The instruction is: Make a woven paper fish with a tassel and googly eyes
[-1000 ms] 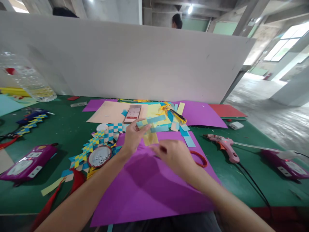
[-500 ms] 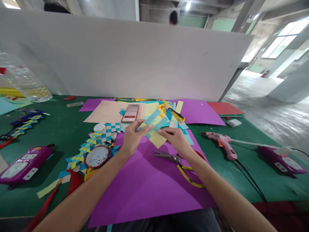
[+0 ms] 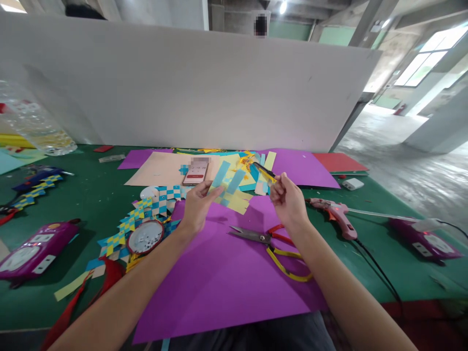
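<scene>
A white board (image 3: 204, 92) stands across the back of a green table (image 3: 87, 195) and blocks the view beyond, except for the tops of two heads. Of three purple sheets, the largest (image 3: 219, 282) lies in front; two are behind. Two purple power strips (image 3: 38, 251) flank the work, one per side, with one water bottle (image 3: 34, 119) at far left. One glue gun (image 3: 340, 217) lies to the right. One pair of scissors (image 3: 265, 238) rests on the front sheet, its handles partly behind the right forearm. One phone (image 3: 197, 171) and one dish (image 3: 145, 237) sit nearer the left.

The left hand (image 3: 197, 207) pinches one paper weave (image 3: 234, 195) by its left edge, fingers covering that edge, above the front sheet's far part. Its two blue strips point away from the person, their long axis leaning slightly right. The right hand (image 3: 290, 200) has curled fingers at the yellow end of one cutter (image 3: 263, 169); whether they grip it cannot be told.
</scene>
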Motion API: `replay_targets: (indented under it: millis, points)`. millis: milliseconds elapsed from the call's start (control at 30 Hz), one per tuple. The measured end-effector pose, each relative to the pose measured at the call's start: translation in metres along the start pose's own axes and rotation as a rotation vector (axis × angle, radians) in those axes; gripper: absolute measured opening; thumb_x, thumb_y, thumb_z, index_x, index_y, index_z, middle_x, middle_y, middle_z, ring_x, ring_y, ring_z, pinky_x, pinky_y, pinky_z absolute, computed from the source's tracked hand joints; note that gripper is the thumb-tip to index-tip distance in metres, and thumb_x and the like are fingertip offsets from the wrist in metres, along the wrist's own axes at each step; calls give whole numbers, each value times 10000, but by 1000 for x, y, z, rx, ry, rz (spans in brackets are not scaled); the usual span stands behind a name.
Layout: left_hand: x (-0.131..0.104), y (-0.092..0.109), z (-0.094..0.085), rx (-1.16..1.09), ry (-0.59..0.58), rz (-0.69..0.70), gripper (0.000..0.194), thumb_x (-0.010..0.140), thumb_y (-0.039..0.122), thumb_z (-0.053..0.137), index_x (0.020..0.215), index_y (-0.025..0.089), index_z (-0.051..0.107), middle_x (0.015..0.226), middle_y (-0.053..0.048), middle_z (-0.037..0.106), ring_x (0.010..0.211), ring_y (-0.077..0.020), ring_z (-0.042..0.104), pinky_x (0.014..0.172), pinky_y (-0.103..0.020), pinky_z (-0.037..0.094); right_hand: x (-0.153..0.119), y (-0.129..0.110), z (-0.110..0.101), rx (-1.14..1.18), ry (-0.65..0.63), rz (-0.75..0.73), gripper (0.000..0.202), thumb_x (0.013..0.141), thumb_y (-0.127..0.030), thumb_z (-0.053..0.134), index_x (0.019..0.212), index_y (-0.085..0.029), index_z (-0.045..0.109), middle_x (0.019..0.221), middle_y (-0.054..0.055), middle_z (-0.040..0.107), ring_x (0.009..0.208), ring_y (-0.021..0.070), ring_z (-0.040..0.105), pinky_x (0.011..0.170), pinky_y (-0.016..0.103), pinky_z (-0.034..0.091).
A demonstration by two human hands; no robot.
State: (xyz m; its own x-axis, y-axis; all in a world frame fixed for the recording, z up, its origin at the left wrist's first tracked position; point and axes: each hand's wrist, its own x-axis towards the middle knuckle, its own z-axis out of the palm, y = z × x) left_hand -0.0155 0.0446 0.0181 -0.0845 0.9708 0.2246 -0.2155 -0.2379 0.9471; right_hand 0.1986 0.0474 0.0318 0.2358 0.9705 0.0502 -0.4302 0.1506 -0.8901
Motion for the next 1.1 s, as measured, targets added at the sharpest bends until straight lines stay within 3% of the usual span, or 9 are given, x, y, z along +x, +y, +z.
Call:
replay_targets:
  millis: [233,400,467,600,667,767,900,967,1100]
  points:
    - [4,0,0,-35,99,134,172,665,221,789,803,203,688,900,-18,719,956,-205,652,908,-331,472,4,-1,-2,45,-32,179,447,768,-626,608,680,-213,461,484,-97,316,403,67,346,358,206,218]
    - [-6,11,3,222,-23,342,104,667,150,765,670,236,707,1116,-44,677,1270,-259,476,1094,-386,341,-10,5,13,-101,-310,477,436,778,-598,608,830,-166,634,669,24,620,604,132,599,496,221,442]
    - [-10,13,4,307,-86,393,124,688,142,755,667,259,717,1202,-31,644,1323,-266,413,1117,-405,310,-17,7,19,-179,-380,469,404,771,-573,620,839,-176,639,721,33,648,660,142,616,569,237,482]
    - [-12,11,5,379,-207,448,111,733,164,734,719,274,734,1296,-27,581,1329,-271,403,1104,-411,332,-22,11,23,-295,-340,301,348,676,-494,733,703,-171,604,653,3,604,566,102,525,526,223,417]
    - [-10,8,6,333,-222,397,169,738,193,735,883,280,738,1329,-42,552,1322,-266,418,1070,-389,378,-21,12,20,-319,-307,246,353,658,-475,749,637,-172,569,592,-26,539,513,75,437,487,219,353]
    - [-5,2,6,118,-177,151,398,766,285,715,1157,289,640,1286,-59,586,1209,-244,536,946,-340,475,-19,13,18,-382,-279,154,359,666,-470,741,608,-171,552,553,-53,448,504,65,347,471,228,277]
    - [-1,-5,4,-87,-153,-230,476,817,563,589,1121,201,645,972,-80,702,889,-233,666,771,-330,522,-22,9,20,-502,-271,59,373,658,-464,739,568,-171,528,541,-60,397,512,65,283,469,241,213]
    - [-2,-6,3,-31,-178,-254,512,784,630,588,991,171,681,862,-70,697,803,-226,654,707,-311,509,-24,8,21,-561,-282,37,367,667,-462,722,561,-171,525,531,-61,383,510,66,270,464,243,196]
    - [-6,-2,3,299,-237,-127,383,694,537,722,756,163,664,697,1,619,696,-173,573,598,-245,428,-24,9,21,-660,-321,20,347,661,-450,714,567,-162,545,522,-57,390,513,70,286,459,241,197]
